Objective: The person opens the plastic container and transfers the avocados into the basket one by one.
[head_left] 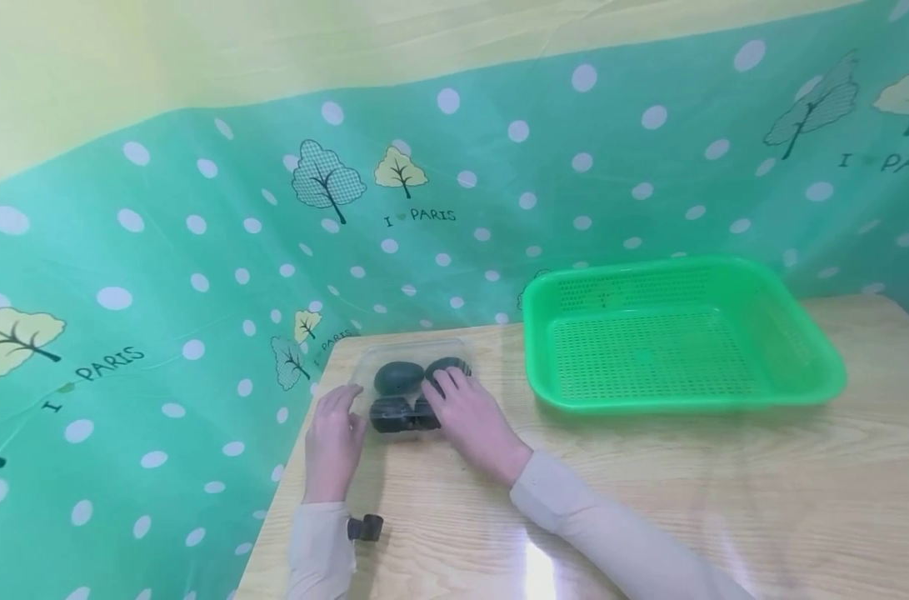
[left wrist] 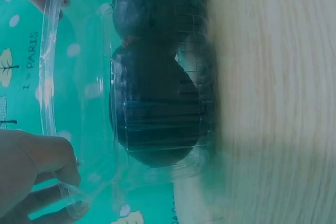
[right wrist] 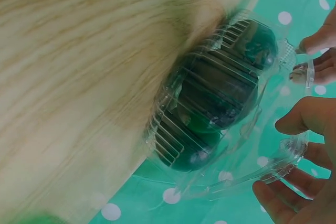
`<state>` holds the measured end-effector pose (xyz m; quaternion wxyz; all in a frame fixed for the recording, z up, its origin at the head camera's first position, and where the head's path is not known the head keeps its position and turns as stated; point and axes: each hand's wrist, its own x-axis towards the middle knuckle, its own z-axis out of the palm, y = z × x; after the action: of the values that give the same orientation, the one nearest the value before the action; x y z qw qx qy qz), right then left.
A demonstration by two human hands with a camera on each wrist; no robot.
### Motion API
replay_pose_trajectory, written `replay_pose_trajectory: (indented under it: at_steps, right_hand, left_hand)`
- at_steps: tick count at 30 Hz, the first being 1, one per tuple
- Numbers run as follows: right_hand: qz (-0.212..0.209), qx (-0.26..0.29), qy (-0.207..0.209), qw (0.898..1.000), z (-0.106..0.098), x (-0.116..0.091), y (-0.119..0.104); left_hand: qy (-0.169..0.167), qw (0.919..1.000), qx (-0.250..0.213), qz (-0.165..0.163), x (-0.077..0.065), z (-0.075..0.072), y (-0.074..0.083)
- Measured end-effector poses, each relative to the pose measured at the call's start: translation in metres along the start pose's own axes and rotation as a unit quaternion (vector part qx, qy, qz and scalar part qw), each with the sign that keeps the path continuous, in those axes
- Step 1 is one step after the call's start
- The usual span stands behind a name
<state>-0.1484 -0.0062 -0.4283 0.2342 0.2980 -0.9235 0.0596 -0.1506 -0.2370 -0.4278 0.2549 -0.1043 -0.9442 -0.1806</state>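
Note:
A clear plastic clamshell box [head_left: 412, 346] sits at the table's far left corner, with several dark, oval avocados [head_left: 398, 377] inside. Its lid [left wrist: 47, 77] stands raised in the left wrist view. My left hand [head_left: 332, 442] is at the box's left side, thumb and fingers pinching a corner of the lid. On the right side, my right hand [head_left: 480, 425] reaches over the box and covers part of the avocados in the head view. From the right wrist, my right fingers [right wrist: 273, 203] curl behind the lid's rim, with the thumb in front.
A green plastic basket [head_left: 686, 404] with a perforated bottom stands on the wooden table [head_left: 454, 517] to the right of the box. Behind and to the left hangs a green dotted cloth [head_left: 222, 350]. A small black device [head_left: 366, 527] shows beside my left sleeve.

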Motion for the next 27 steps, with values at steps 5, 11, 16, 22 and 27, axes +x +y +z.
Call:
replay_pose_trajectory:
  at_steps: [5,11,16,22,27]
  right_hand:
    - [0.004,0.011,0.012,1.0,-0.004,0.003,0.001]
    - [0.009,0.028,0.017,0.999,-0.01,0.005,0.002]
    - [0.017,0.044,0.016,0.999,-0.013,0.007,0.002]
    - [0.016,0.063,0.033,0.997,-0.014,0.009,0.004]
    - [0.029,0.083,0.042,0.995,-0.016,0.01,0.006]
  left_hand:
    - [0.008,0.9999,-0.005,0.009,0.004,-0.003,0.0]
    - [0.013,0.9998,-0.008,0.016,0.007,-0.005,-0.002]
    - [0.019,0.9996,-0.006,0.019,0.01,-0.009,-0.001]
    - [0.013,0.9998,-0.011,0.006,0.015,-0.013,0.0]
    - [0.013,0.9998,-0.014,-0.004,0.018,-0.016,-0.001]
